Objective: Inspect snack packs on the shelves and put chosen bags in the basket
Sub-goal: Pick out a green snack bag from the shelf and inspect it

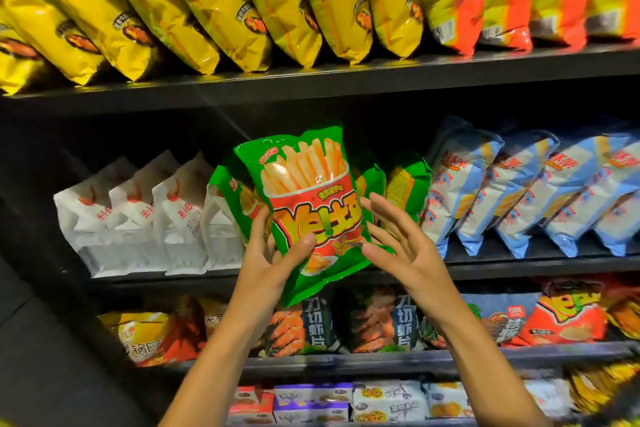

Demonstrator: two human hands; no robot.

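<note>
White bags: shiny white snack packs [145,218] stand on the black middle shelf [519,267].
Left hand [273,253]: thumb and curled fingers grip the green plastic fries bag [311,204], upright before the shelf.
Right hand [401,246]: fingers spread, touching the bag's right edge.
Blue bags: pale blue packs [519,191] lean further right.

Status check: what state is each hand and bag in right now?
Green fries bag: off the shelf, upright, front facing the camera.
Left hand: holds the bag's lower left, thumb across its front.
Right hand: open, fingers spread at the bag's right edge.
Basket: not in view.
</note>
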